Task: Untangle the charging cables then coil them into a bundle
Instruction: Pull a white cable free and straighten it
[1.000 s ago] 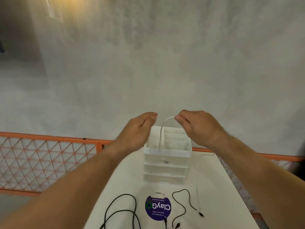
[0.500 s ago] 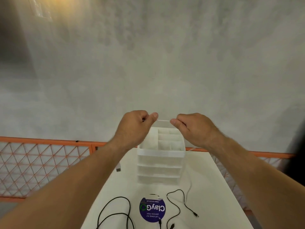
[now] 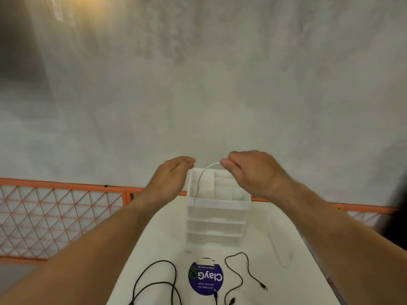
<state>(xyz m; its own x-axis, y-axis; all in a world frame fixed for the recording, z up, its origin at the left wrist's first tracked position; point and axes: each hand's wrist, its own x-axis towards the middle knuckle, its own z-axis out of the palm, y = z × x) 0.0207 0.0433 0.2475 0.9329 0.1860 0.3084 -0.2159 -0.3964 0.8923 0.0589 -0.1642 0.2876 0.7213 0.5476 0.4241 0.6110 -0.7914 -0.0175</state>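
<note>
White cable [image 3: 203,176] held over organizer [image 3: 217,213], snag risk
Right hand [image 3: 248,172] pinched the cable's top; left hand [image 3: 170,177] looked loose, grip unclear. Black cables [image 3: 158,282] lay on table [image 3: 293,271]; a pull could've toppled the organizer

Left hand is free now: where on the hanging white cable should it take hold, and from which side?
Probably the middle of the arc of the white cable, coming in from the left. The right hand pinches its upper end, and the strand droops in front of the clear organizer, its left side unobstructed. The left hand is beside it, apparently not gripping.
</note>
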